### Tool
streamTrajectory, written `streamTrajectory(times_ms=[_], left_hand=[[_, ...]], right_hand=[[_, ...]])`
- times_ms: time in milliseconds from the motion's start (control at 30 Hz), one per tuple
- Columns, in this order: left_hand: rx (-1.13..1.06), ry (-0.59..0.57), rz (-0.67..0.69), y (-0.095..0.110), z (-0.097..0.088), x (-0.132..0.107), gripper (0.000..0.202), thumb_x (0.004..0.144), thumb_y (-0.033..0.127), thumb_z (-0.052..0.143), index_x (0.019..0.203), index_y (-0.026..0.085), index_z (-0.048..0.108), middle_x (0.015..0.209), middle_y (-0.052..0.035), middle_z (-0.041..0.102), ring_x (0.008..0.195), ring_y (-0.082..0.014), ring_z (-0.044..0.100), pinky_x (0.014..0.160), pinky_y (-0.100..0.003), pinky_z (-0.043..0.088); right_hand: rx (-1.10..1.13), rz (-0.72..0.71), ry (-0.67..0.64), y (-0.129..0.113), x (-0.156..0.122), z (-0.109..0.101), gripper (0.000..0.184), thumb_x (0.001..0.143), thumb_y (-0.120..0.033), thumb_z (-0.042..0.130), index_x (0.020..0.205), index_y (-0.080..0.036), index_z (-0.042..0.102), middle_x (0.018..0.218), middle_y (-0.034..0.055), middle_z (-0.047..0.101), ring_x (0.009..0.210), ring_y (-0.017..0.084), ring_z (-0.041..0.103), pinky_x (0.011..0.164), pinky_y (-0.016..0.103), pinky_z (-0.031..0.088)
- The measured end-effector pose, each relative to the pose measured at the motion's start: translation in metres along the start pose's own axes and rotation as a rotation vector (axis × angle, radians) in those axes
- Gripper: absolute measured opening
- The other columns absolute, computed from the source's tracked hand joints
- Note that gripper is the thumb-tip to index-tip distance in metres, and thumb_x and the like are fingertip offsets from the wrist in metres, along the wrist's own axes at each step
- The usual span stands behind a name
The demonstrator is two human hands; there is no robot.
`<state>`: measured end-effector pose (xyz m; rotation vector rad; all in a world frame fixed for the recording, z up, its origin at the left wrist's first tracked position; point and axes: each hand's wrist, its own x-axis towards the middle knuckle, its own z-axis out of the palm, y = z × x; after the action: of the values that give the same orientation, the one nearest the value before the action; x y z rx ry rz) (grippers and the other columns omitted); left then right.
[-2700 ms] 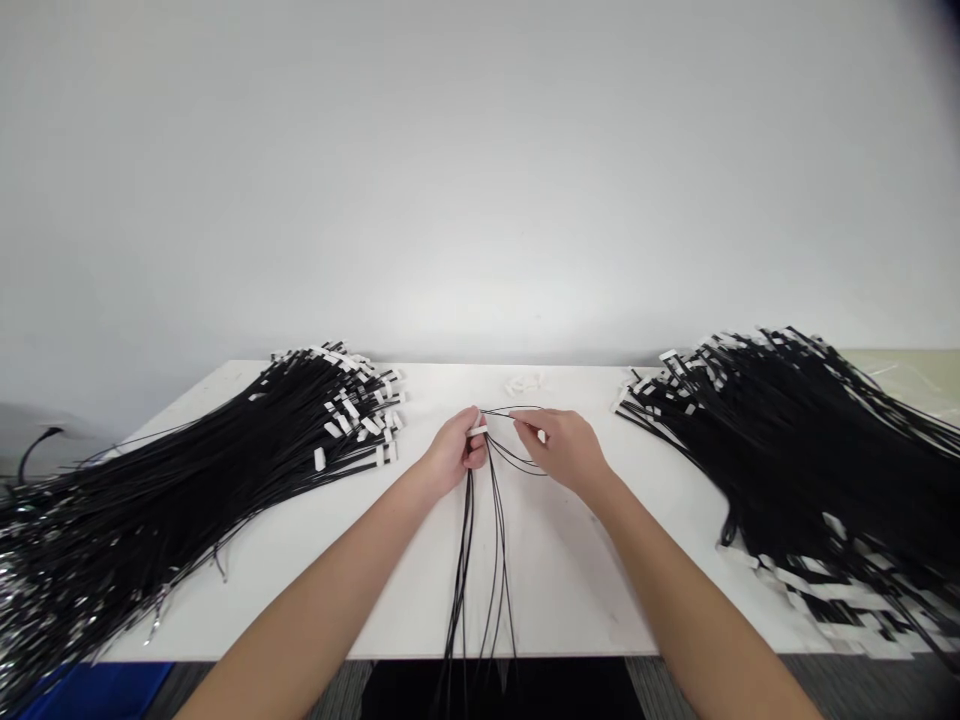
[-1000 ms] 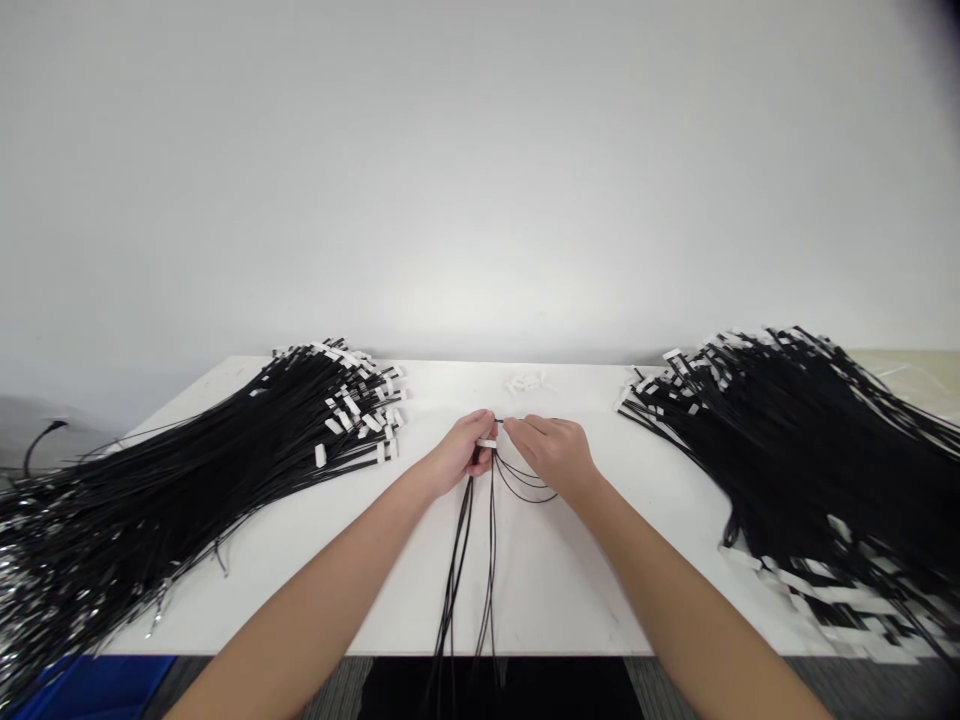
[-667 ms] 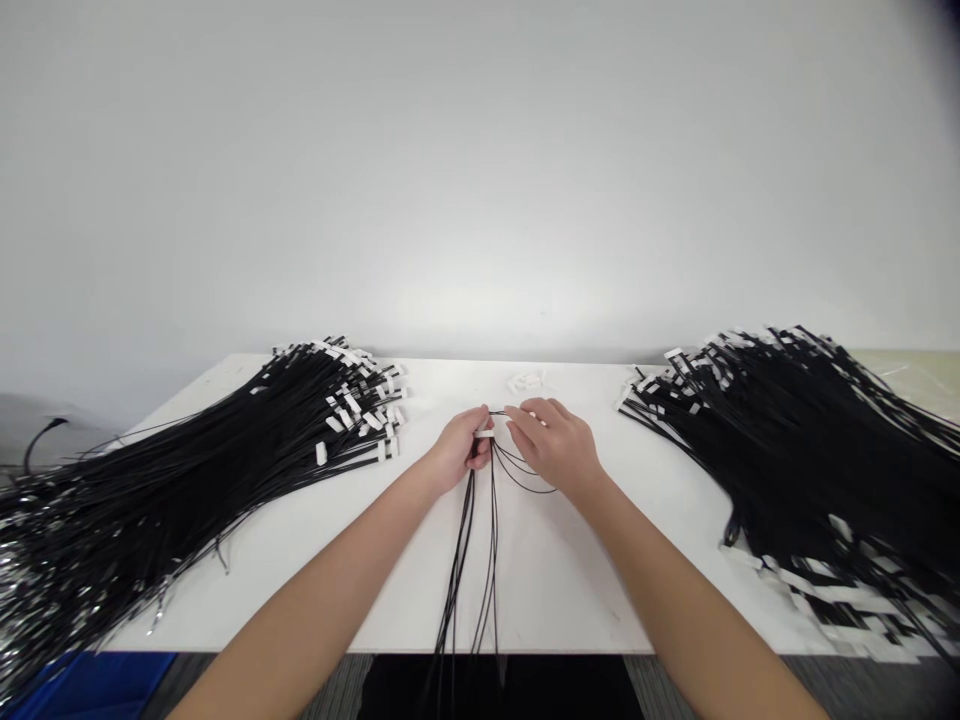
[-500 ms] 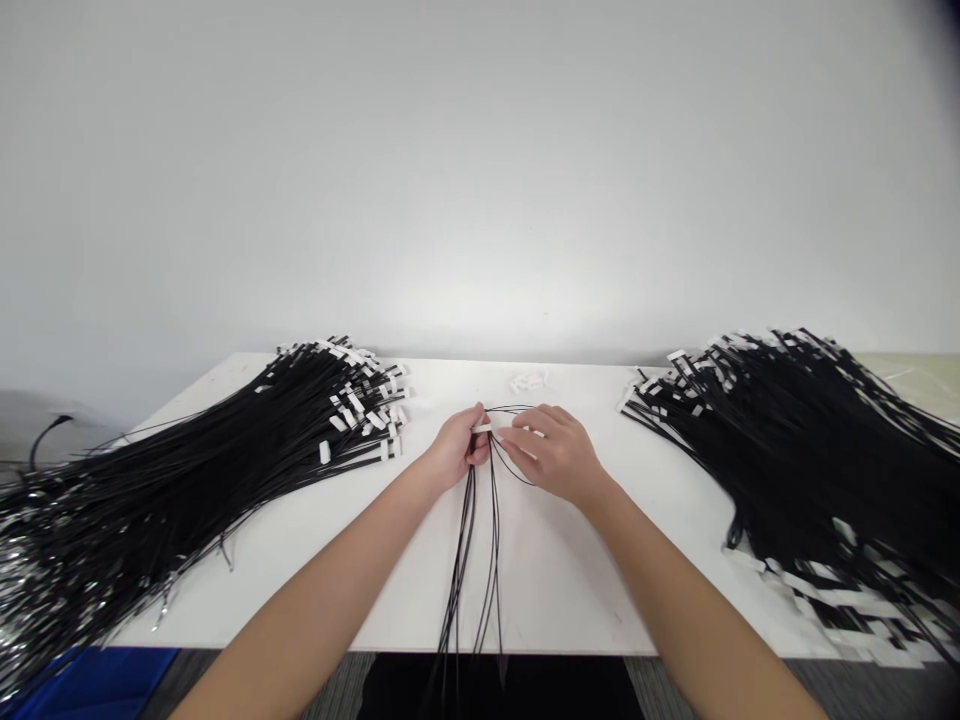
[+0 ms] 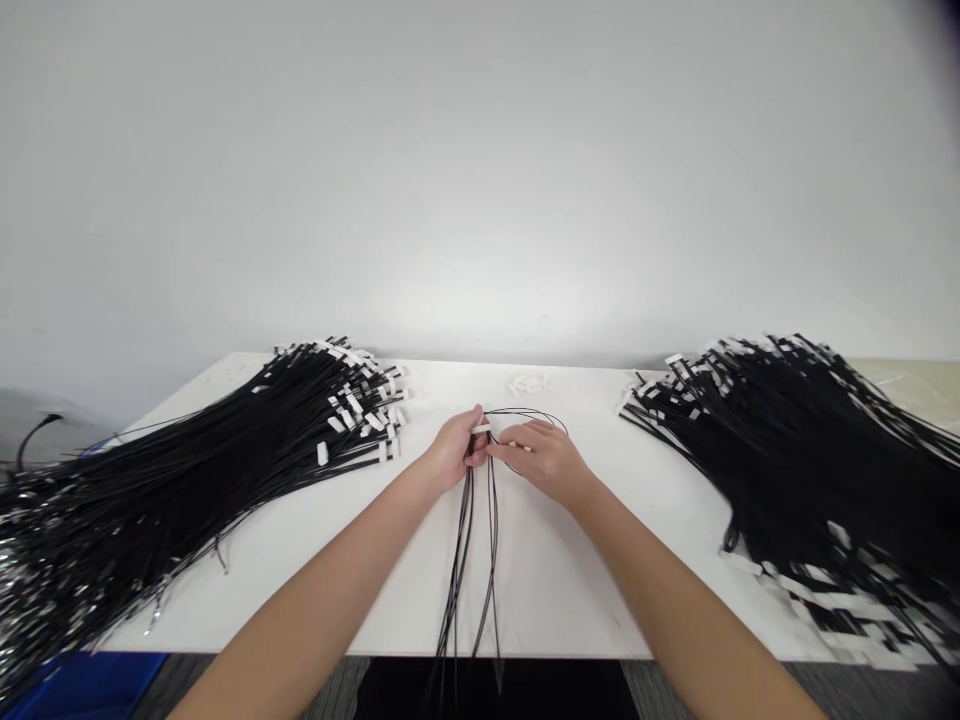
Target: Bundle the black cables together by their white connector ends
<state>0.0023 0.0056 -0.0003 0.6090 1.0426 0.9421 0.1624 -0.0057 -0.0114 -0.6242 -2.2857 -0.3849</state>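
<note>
A plain pale wall (image 5: pixel 480 170) fills the far half of the view, and below it a white table (image 5: pixel 555 590) runs from left to right across the scene. On the left of the table lies a broad heap of black cables (image 5: pixel 187 470), its strands fanning towards the near left edge and its white-tagged ends gathered at the far right of the heap. On the right lies a second heap of black cables (image 5: pixel 810 450), thicker and more tangled, with white tags at its far left tip and more scattered along its near edge. A blue bin (image 5: pixel 90 685) shows below the table's near left corner. Both bare forearms reach in from the near edge and meet at the middle of the table. There a bundle of thin black wires (image 5: pixel 469 560) lies on the table, running from the hands to the near edge and hanging over it, while its far ends arch in a small loop just beyond the fingers. The left hand (image 5: pixel 454 452) is closed around the top of this bundle, thumb and forefinger pinching a small white connector (image 5: pixel 481 429). The right hand (image 5: pixel 544 460) sits just beside it, touching it, fingers curled, thumb and forefinger nipped together on one of the looped wires. A few small white pieces (image 5: pixel 527 383) lie beyond the hands, near the far edge
</note>
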Motion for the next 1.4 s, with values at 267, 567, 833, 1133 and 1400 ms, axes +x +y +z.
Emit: streamTrajectory(times_ms=[267,567,833,1133,1400], left_hand=[[-0.009,-0.015,-0.004,-0.001,-0.001,0.001,0.026,0.080,0.040,0.045,0.071,0.015,0.044,0.038,0.0041,0.035,0.028,-0.0054,0.030,0.033,-0.017,0.013],[0.010,-0.050,0.023,0.000,0.000,-0.001,0.023,0.079,0.039,0.047,0.074,0.017,0.041,0.040,0.0048,0.035,0.029,-0.0058,0.028,0.033,-0.018,0.013],[0.039,-0.118,0.053,-0.006,-0.005,0.005,0.026,0.077,0.041,0.048,0.072,0.018,0.039,0.044,0.0048,0.036,0.031,-0.0052,0.028,0.033,-0.017,0.012],[0.061,-0.138,0.098,-0.007,-0.005,0.002,0.026,0.077,0.043,0.049,0.074,0.019,0.039,0.044,0.0056,0.035,0.031,-0.0047,0.028,0.034,-0.017,0.012],[0.044,-0.130,0.133,-0.005,-0.003,0.001,0.029,0.075,0.046,0.050,0.076,0.018,0.043,0.043,0.0057,0.035,0.030,-0.0045,0.028,0.032,-0.017,0.012]], right_hand=[[0.137,0.067,0.052,0.001,-0.002,0.003,0.019,0.082,-0.010,0.048,0.089,-0.022,0.060,0.079,-0.0002,0.059,0.066,0.007,0.051,0.059,0.020,0.039],[0.920,0.875,0.228,-0.005,0.014,-0.008,0.021,0.081,-0.035,0.050,0.076,-0.017,0.058,0.082,0.0026,0.058,0.049,0.006,0.050,0.047,0.021,0.044],[1.227,1.432,0.938,0.036,0.013,-0.034,0.016,0.070,-0.030,0.063,0.077,-0.017,0.057,0.067,-0.0051,0.049,0.052,0.005,0.052,0.053,0.021,0.051],[1.461,1.453,1.119,0.063,0.004,-0.065,0.017,0.071,-0.025,0.060,0.085,-0.020,0.054,0.056,-0.0095,0.044,0.040,0.001,0.038,0.036,0.013,0.035],[0.985,1.260,0.140,0.014,0.020,-0.051,0.021,0.061,-0.034,0.067,0.059,-0.015,0.060,0.044,-0.0064,0.033,0.040,0.004,0.023,0.037,0.020,0.019]])
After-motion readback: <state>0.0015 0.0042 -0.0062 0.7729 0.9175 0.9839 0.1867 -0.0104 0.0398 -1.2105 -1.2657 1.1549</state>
